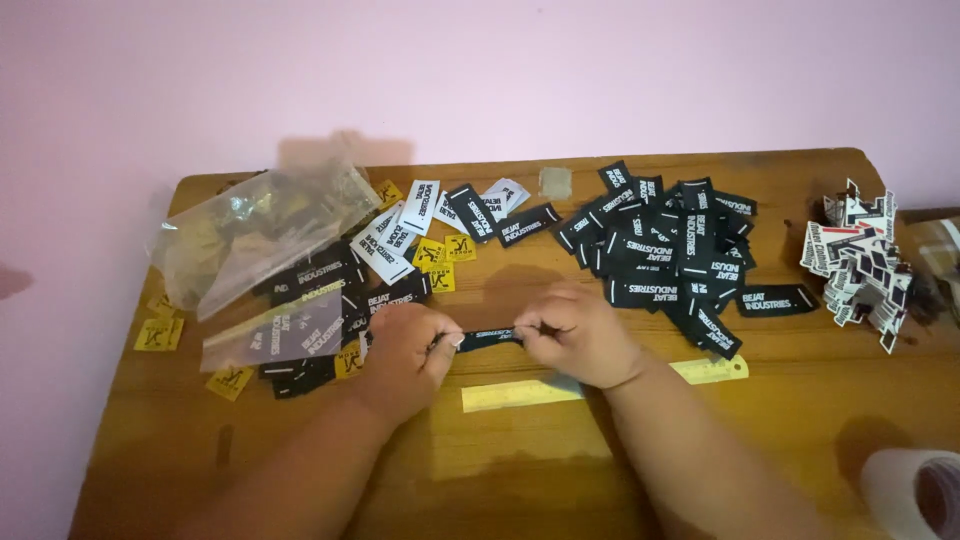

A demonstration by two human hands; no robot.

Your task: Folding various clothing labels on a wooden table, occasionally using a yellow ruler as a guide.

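Note:
My left hand (405, 352) and my right hand (578, 335) pinch the two ends of one black woven label (488, 337) with white lettering, stretched flat between them just above the wooden table (800, 420). A pale yellow ruler (510, 394) lies on the table right under my hands, partly covered by my right wrist. A big heap of black labels (670, 250) sits beyond my right hand. Another spread of black and white labels (330, 290) lies beyond my left hand.
Clear plastic bags (255, 235) rest at the back left, one over some labels. Small yellow tags (158, 333) are scattered at the left. A pile of white, red and black labels (860, 265) sits at the right edge. A tape roll (915, 492) shows at the bottom right. Behind is a pink wall.

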